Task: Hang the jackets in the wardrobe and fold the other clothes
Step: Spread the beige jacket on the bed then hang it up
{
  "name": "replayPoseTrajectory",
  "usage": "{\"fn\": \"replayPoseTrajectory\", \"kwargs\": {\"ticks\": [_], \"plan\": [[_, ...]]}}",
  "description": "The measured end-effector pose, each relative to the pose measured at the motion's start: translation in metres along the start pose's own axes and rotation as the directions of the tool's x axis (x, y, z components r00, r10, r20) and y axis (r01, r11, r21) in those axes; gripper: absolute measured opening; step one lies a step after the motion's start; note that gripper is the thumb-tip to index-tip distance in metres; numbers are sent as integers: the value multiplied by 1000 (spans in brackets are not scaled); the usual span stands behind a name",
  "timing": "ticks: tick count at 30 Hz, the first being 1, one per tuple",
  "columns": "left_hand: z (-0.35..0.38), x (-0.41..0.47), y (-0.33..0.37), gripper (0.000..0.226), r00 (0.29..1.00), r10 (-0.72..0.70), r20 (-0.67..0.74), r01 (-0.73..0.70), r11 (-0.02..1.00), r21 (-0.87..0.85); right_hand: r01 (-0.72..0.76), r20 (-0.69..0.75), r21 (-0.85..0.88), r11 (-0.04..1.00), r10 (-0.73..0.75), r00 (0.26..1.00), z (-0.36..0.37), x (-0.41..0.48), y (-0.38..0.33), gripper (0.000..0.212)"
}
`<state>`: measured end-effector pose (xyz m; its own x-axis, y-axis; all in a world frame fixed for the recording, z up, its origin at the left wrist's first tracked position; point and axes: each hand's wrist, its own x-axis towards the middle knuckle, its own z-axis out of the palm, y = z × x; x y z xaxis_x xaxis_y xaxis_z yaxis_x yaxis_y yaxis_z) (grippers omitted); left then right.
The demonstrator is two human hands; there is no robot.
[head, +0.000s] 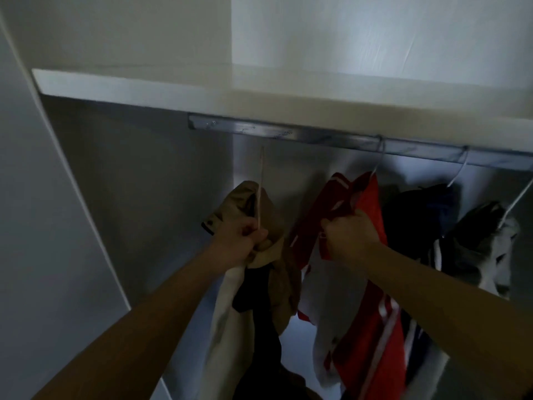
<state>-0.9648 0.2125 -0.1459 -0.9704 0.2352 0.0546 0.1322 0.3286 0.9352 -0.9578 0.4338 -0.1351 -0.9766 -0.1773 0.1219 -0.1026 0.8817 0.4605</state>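
Note:
I am looking into the wardrobe, under its metal rail (288,134). My left hand (242,241) grips a tan jacket (245,203) together with the thin hook of its hanger (261,183), whose tip stands just below the rail's left part. Tan, black and white cloth hangs down from that fist. My right hand (350,236) grips the collar of a red and white jacket (366,327) that hangs from a wire hanger on the rail.
A white shelf (202,88) lies right above the rail. Further right on the rail hang a dark jacket (418,217) and a grey and black garment (484,249). The wardrobe's side wall (129,197) stands at the left.

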Motion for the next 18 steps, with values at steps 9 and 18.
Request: {"fn": "replayPoseTrajectory", "kwargs": {"ticks": [9,18], "plan": [[0,39,20,19,968,214,-132,-214,977,11,-17,-372,23,1000,25,928,26,24,7,35],[14,73,41,21,990,113,-89,-109,993,46,-68,-170,-7,998,66,983,5,23,17,28]]}}
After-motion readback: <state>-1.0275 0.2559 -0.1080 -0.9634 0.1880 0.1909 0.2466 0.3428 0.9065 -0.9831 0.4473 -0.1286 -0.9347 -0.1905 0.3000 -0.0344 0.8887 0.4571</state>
